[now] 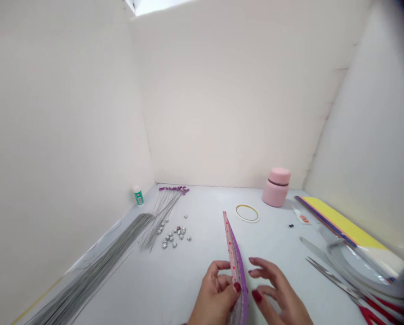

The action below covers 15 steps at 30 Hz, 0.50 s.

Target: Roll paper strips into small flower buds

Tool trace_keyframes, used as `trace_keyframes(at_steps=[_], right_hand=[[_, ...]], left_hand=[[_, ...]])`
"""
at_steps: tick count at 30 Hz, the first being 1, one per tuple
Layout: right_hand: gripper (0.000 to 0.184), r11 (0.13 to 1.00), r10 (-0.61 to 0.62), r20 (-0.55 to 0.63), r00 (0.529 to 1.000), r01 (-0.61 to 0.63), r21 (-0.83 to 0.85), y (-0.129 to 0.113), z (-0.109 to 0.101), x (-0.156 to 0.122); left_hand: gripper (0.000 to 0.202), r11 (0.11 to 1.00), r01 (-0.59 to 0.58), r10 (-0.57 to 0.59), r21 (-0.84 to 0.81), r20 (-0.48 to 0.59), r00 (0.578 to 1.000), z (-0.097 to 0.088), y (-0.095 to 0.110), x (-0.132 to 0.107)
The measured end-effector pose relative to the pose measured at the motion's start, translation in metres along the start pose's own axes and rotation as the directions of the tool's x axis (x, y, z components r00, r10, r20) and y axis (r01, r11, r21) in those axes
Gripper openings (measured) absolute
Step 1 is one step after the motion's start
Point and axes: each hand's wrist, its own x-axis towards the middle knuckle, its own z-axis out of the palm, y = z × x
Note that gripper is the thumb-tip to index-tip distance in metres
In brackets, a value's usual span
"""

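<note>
My left hand [215,293] pinches a stack of long narrow paper strips [232,255] near the bottom of the view. The front strip is pale pink with small red hearts, and purple strips show along the right side. The far end of the stack points up and away over the table. Just right of the strips is my right hand [279,293], its fingers apart and curved, holding nothing. Small silver folded stars [171,238], with a reddish one among them, lie scattered to the left.
Grey wires [110,257] stretch across the left side, with purple-topped wires [171,188] behind. A green-and-white bottle [138,196], a tape ring [247,213] and a pink container [277,187] stand or lie farther back. Red-handled scissors [340,285], a glue packet [302,216] and coloured sheets [344,221] are right.
</note>
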Motion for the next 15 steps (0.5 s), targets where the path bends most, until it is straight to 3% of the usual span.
trace_keyframes(at_steps=[1, 3, 6, 10, 15], right_hand=[[0.04, 0.987, 0.136, 0.028, 0.99, -0.138, 0.079, -0.003, 0.001, 0.003], [0.039, 0.925, 0.286, 0.218, 0.933, -0.329, 0.192, -0.009, 0.003, 0.008], [0.038, 0.884, 0.298, 0.389, 0.872, -0.406, 0.232, -0.013, 0.006, 0.011], [0.038, 0.863, 0.333, 0.369, 0.868, -0.438, 0.251, -0.013, 0.008, 0.011], [0.036, 0.775, 0.437, 0.309, 0.845, -0.528, 0.346, -0.021, 0.009, 0.009]], left_hand=[[0.046, 1.0, 0.003, -0.003, -0.004, 0.025, 1.0, 0.002, -0.001, -0.002], [0.045, 0.999, 0.025, -0.027, 0.019, 0.081, 0.996, 0.004, -0.003, -0.005], [0.041, 0.989, 0.044, -0.056, 0.143, 0.085, 0.995, 0.005, -0.006, -0.006], [0.044, 0.961, 0.021, -0.018, 0.275, -0.012, 1.0, 0.004, -0.007, -0.005], [0.04, 0.957, 0.042, -0.035, 0.288, -0.028, 0.999, 0.006, 0.0, -0.012]])
